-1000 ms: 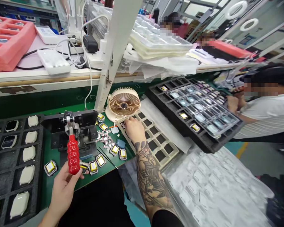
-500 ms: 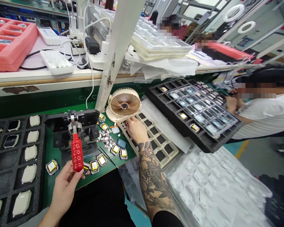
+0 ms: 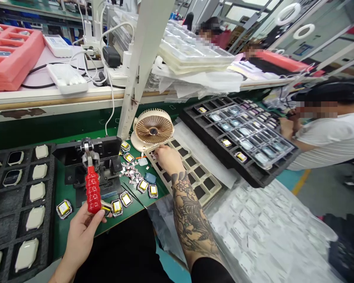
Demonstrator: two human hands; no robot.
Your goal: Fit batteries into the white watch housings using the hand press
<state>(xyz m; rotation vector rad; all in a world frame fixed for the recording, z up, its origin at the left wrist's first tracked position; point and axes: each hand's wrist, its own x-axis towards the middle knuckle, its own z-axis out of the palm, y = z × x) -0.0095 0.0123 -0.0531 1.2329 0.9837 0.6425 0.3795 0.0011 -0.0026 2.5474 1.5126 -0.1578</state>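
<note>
My left hand (image 3: 85, 226) holds a watch part (image 3: 106, 208) with a yellow edge between thumb and fingers, just below the red handle (image 3: 93, 190) of a black clamp fixture (image 3: 107, 157). My right hand (image 3: 167, 158) reaches to the upper left corner of a beige compartment tray (image 3: 208, 188); its fingertips are closed over small pieces there, and what they grip is too small to make out. Small silvery pieces (image 3: 131, 173) lie scattered left of this hand. Several watch parts with yellow batteries (image 3: 126, 199) lie on the green mat, beside black tweezers (image 3: 134, 194).
A beige fan (image 3: 153, 129) stands behind my right hand. Black foam trays flank the bench, one with watch cases (image 3: 35, 218) at left, one (image 3: 191, 118) at right. A person's arm (image 3: 303, 146) is at far right. Plastic-wrapped trays (image 3: 262, 232) lie lower right.
The whole view has shifted slightly, with the scene a little further left. Both hands keep nearly the same places and grips.
</note>
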